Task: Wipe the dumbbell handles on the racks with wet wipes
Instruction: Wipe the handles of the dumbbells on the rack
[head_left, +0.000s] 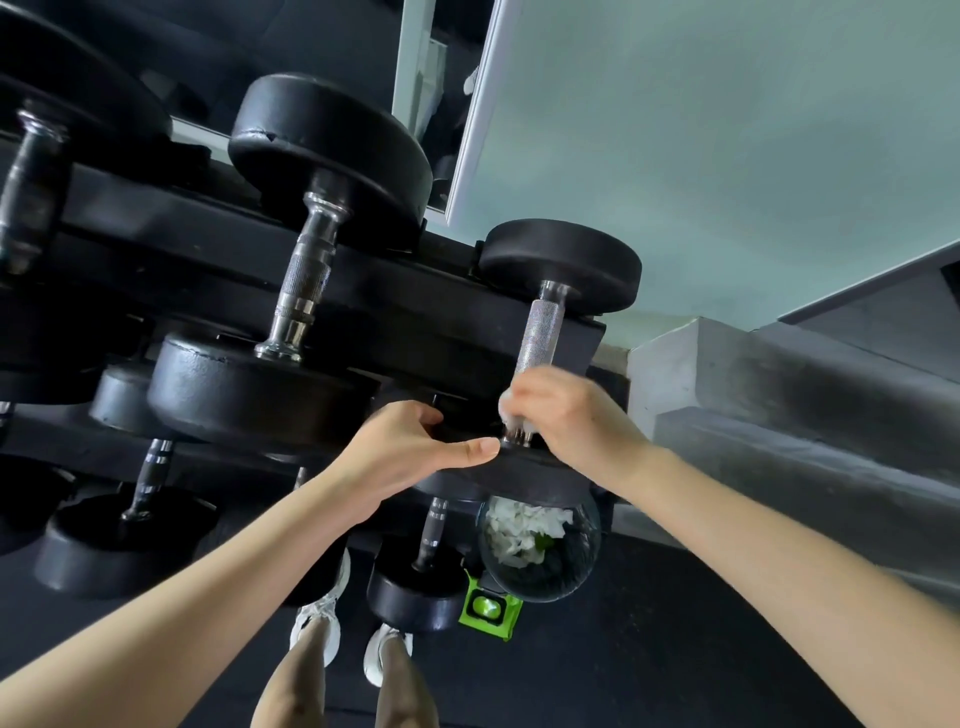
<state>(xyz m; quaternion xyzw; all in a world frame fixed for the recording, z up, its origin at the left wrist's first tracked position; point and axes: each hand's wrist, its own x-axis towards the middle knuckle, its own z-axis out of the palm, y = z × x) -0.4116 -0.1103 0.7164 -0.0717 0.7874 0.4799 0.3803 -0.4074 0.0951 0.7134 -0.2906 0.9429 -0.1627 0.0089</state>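
A small black dumbbell lies at the right end of the top rack rail, its knurled silver handle (540, 332) running toward me. My right hand (571, 415) grips the near end of that handle with a white wet wipe (511, 408) bunched under the fingers. My left hand (410, 447) holds the rim of the dumbbell's near black head (530, 467), thumb pressed along its edge. A bigger dumbbell with a chrome handle (304, 280) lies to the left on the same rail.
The black rack (415, 291) holds more dumbbells on the lower tiers. A round bin (540, 551) with used white wipes stands on the dark floor below, beside a green wipe pack (488, 608). A mirror and pale wall stand behind, grey steps to the right.
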